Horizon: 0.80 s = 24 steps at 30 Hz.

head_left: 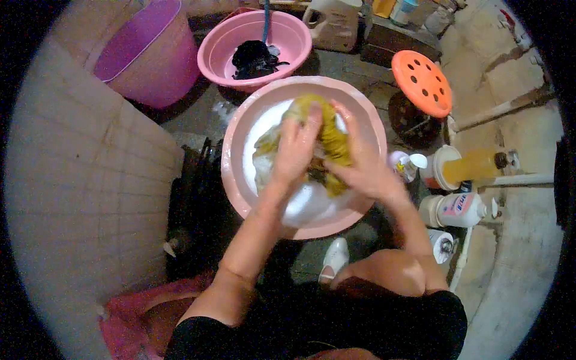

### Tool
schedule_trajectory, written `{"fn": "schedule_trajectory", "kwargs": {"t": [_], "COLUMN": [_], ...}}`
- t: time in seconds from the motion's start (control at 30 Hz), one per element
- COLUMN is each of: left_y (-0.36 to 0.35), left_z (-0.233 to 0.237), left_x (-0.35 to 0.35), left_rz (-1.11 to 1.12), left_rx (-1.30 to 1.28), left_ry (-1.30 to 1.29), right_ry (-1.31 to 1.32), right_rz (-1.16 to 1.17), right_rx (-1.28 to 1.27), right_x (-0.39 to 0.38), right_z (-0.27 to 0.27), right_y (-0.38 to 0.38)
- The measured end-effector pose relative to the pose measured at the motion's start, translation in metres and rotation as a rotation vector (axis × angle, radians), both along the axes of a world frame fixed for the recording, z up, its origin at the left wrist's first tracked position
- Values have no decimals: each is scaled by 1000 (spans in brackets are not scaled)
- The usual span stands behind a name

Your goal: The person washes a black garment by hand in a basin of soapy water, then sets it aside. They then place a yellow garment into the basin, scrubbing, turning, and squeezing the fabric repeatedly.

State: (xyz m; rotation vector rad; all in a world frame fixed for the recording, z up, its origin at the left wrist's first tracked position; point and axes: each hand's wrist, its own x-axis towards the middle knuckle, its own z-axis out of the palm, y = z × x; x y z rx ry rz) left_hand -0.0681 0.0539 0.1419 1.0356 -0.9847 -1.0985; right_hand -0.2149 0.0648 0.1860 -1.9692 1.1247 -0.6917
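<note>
A wide pink basin (pixel 234 174) stands in front of me with white suds (pixel 306 204) inside. Over the suds is a wet mustard-yellow cloth (pixel 336 144), bunched up, with a paler greyish part on its left side. My left hand (pixel 297 144) grips the cloth from the left, its fingers pointing away from me. On the other side my right hand (pixel 363 168) curls around the cloth's right edge. Both hands are slightly blurred, and some fingertips are hidden by folds. What kind of garment it is cannot be made out.
Behind stands a pink tub (pixel 207 57) with black cloth (pixel 255 59) and a blue hose (pixel 266 24). A purple tub (pixel 174 66) is at back left. Along the right wall are an orange perforated stool (pixel 423 84), several bottles (pixel 459 210) and a yellow-liquid bottle (pixel 474 168).
</note>
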Motion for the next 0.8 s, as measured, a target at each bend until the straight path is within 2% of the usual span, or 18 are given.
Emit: {"fn": "schedule_trajectory", "kwargs": {"t": [0.03,0.07,0.1,0.13,0.17,0.23,0.27,0.33,0.37,0.43,0.5,0.57,0.6,0.63,0.67,0.73,0.8], "left_y": [-5,-14,-23,-31,-41,-42,-41,-51,-52,-49,-54,-58,-62,-57,-47,-42,-49], "left_z": [-1,-3,-4,-24,-44,-60,-63,-136,-161,-180,-203,-235,-255,-260,-263,-257,-229], "left_x": [10,25,37,43,40,38,35,31,30,25,22,22,23,24,24,24,28], "left_rz": [8,-166,-344,-386,-396,-97,-97,-21,36,67,81,-108,-487,-488,-549,-603,-400], "left_rx": [5,77,147,115,109,104,180,119,37,28,31,510,434,432,343,243,351], "left_ry": [-6,-339,-665,-665,-661,-818,-1044,-1371,-1513,-1524,-1531,-1296,-1820,-1820,-1893,-1971,-1556], "right_ry": [0,4,-93,-90,28,146,292,659,657,651,737,817,738,649,568,369,157], "right_rz": [-6,-19,-57,-58,-76,-25,-60,-73,-80,-279,-224,-156,-117,-76,-21,-14,-70], "right_rx": [-118,-236,-13,-14,20,56,-39,-109,-106,-119,-71,-22,-317,-611,-436,-4,286], "right_x": [-14,-27,-35,-35,-36,-28,-17,-1,6,20,31,31,25,25,18,17,12], "right_z": [3,6,16,13,6,-34,-63,-113,-142,-189,-201,-232,-275,-295,-311,-266,-216], "right_y": [-8,-17,-22,-30,-42,-66,-77,-96,-98,-101,-100,-96,-96,-95,-99,-108,-118]}}
